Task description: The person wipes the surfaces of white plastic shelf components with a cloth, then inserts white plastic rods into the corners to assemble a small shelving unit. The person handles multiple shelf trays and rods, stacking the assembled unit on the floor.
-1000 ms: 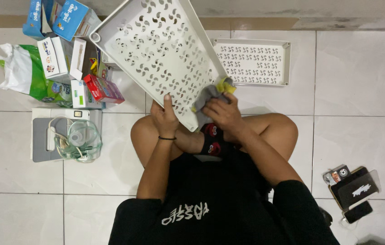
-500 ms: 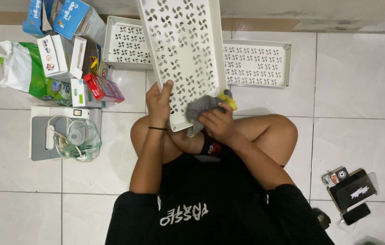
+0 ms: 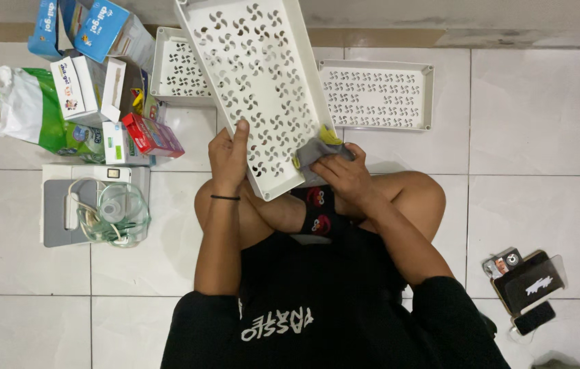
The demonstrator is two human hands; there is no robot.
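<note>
The white perforated tray (image 3: 252,82) is tilted up over your knees, its far end toward the wall. Your left hand (image 3: 230,154) grips its near edge, fingers closed on it. Your right hand (image 3: 348,176) presses a grey cloth (image 3: 317,152) against the tray's right rim. 2 more trays (image 3: 379,96) lie flat on the tile floor (image 3: 529,137) behind.

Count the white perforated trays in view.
3. One tray is held tilted in the left hand; one lies on the floor behind it at left; one lies at right. More may be hidden.
</note>
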